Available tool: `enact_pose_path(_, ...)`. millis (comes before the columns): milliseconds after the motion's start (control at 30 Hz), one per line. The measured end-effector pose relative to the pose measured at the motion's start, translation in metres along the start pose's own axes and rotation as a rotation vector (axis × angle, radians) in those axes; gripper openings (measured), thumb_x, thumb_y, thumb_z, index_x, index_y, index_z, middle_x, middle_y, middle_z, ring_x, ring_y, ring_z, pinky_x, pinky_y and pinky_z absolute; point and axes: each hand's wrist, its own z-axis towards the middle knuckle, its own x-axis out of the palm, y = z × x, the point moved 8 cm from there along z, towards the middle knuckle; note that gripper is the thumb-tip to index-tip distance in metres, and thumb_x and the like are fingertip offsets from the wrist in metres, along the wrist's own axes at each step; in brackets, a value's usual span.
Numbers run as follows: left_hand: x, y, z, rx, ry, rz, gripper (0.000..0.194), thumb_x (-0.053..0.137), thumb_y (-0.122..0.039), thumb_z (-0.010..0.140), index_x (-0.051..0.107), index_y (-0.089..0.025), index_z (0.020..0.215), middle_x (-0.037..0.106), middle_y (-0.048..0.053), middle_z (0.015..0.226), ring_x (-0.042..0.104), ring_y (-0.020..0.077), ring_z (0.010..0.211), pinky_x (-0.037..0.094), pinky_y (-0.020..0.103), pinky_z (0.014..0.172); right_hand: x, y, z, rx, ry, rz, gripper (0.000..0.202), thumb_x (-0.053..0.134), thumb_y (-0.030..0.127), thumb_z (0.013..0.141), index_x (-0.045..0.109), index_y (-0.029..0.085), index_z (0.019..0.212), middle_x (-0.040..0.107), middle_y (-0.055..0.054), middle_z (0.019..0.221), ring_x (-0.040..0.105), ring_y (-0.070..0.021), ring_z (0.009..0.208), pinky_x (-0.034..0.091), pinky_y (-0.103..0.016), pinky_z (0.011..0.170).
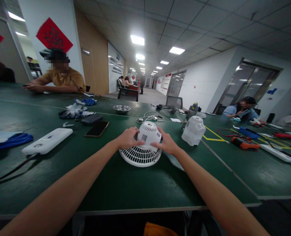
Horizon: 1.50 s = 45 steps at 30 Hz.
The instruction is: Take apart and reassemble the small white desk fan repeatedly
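A white fan head (147, 133) with a round motor housing rests grille-down on the green table (106, 183). My left hand (130, 137) grips the housing from the left, thumb across its front near a small printed label. From the right, my right hand (167, 141) holds the same housing, its thumb on the lower side. Below both hands the slatted round grille (141, 156) shows. The far fingers of both hands are partly hidden behind the housing. To the right stands a separate white plastic housing (193, 131), touched by neither hand.
Left lie a phone (97, 128), a white power bank (47, 141), gloves (76, 110) and blue cable (15, 141). Behind are a metal bowl (121, 108) and white cable (149, 117). An orange multimeter (245, 143) lies right. People sit at the table's far left and right.
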Motion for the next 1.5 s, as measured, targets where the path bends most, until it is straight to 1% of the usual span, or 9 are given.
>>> enact_pose_path(367, 0.001, 0.004, 0.0, -0.009, 0.013, -0.041, 0.067, 0.064, -0.065, 0.068, 0.063, -0.019, 0.117, 0.06, 0.012, 0.111, 0.056, 0.0299, 0.101, 0.042, 0.044, 0.087, 0.001, 0.003, 0.0, -0.034, -0.026, -0.039, 0.087, 0.071, 0.047, 0.077, 0.029, 0.021, 0.148, 0.061, -0.011, 0.128, 0.06, -0.0294, 0.114, 0.045, -0.048, 0.099)
enact_pose_path(533, -0.003, 0.0, 0.0, -0.024, -0.038, -0.01, 0.065, 0.068, -0.059, 0.067, 0.062, -0.017, 0.116, 0.062, 0.013, 0.112, 0.058, 0.032, 0.102, 0.043, 0.046, 0.089, -0.002, 0.004, -0.002, -0.041, -0.048, -0.11, 0.096, 0.071, 0.051, 0.075, 0.021, 0.022, 0.151, 0.058, -0.013, 0.13, 0.06, -0.0308, 0.112, 0.044, -0.049, 0.098)
enact_pose_path(600, -0.006, -0.002, -0.002, -0.013, -0.092, -0.034, 0.067, 0.065, -0.051, 0.074, 0.054, -0.017, 0.13, 0.063, 0.015, 0.118, 0.058, 0.0323, 0.108, 0.042, 0.047, 0.093, -0.002, 0.003, -0.003, -0.022, -0.047, -0.125, 0.101, 0.071, 0.052, 0.075, 0.015, 0.022, 0.153, 0.061, -0.013, 0.124, 0.064, -0.03, 0.101, 0.047, -0.049, 0.093)
enact_pose_path(700, -0.006, -0.005, -0.005, 0.007, -0.095, -0.154, 0.083, 0.06, -0.045, 0.08, 0.025, -0.021, 0.151, 0.059, 0.015, 0.13, 0.057, 0.0314, 0.117, 0.04, 0.048, 0.098, 0.002, 0.004, -0.005, -0.008, -0.001, -0.059, 0.096, 0.065, 0.047, 0.081, 0.007, 0.022, 0.153, 0.068, -0.008, 0.103, 0.066, -0.0237, 0.077, 0.052, -0.043, 0.08)
enact_pose_path(800, -0.004, -0.015, -0.009, 0.04, -0.046, -0.248, 0.106, 0.067, -0.05, 0.073, 0.004, -0.024, 0.155, 0.052, 0.017, 0.14, 0.053, 0.0337, 0.124, 0.039, 0.049, 0.101, 0.007, 0.008, -0.005, -0.02, 0.038, 0.01, 0.091, 0.063, 0.037, 0.082, 0.007, 0.023, 0.152, 0.069, -0.003, 0.091, 0.063, -0.02, 0.066, 0.053, -0.038, 0.072)
enact_pose_path(900, -0.01, -0.027, -0.013, 0.056, -0.058, -0.251, 0.118, 0.072, -0.052, 0.068, -0.003, -0.024, 0.154, 0.04, 0.019, 0.149, 0.049, 0.0378, 0.128, 0.037, 0.051, 0.103, 0.011, 0.012, -0.005, -0.036, 0.056, 0.04, 0.09, 0.062, 0.031, 0.079, 0.009, 0.025, 0.151, 0.068, -0.002, 0.088, 0.062, -0.0193, 0.063, 0.052, -0.035, 0.068)
enact_pose_path(1033, -0.018, -0.042, -0.015, 0.055, -0.09, -0.218, 0.117, 0.073, -0.049, 0.066, 0.0, -0.025, 0.154, 0.038, 0.018, 0.149, 0.052, 0.0389, 0.124, 0.04, 0.051, 0.1, 0.011, 0.013, -0.004, -0.038, 0.057, 0.054, 0.091, 0.061, 0.025, 0.075, 0.01, 0.026, 0.151, 0.067, 0.0, 0.086, 0.061, -0.0183, 0.062, 0.051, -0.033, 0.065)
enact_pose_path(1267, -0.022, -0.049, -0.015, 0.058, -0.11, -0.192, 0.099, 0.072, -0.043, 0.066, 0.017, -0.027, 0.147, 0.053, 0.014, 0.131, 0.062, 0.0339, 0.106, 0.047, 0.047, 0.09, 0.008, 0.018, -0.003, -0.047, 0.049, 0.036, 0.086, 0.059, 0.019, 0.073, 0.018, 0.026, 0.149, 0.066, 0.003, 0.082, 0.058, -0.0153, 0.061, 0.048, -0.029, 0.064)
enact_pose_path(1500, -0.019, -0.042, -0.013, 0.104, -0.035, -0.252, 0.106, 0.076, -0.047, 0.063, 0.016, -0.025, 0.148, 0.045, 0.019, 0.142, 0.052, 0.0374, 0.121, 0.04, 0.053, 0.1, 0.009, 0.017, -0.003, -0.038, 0.084, 0.031, 0.085, 0.059, 0.02, 0.071, 0.021, 0.025, 0.146, 0.066, 0.002, 0.086, 0.057, -0.015, 0.063, 0.047, -0.028, 0.065)
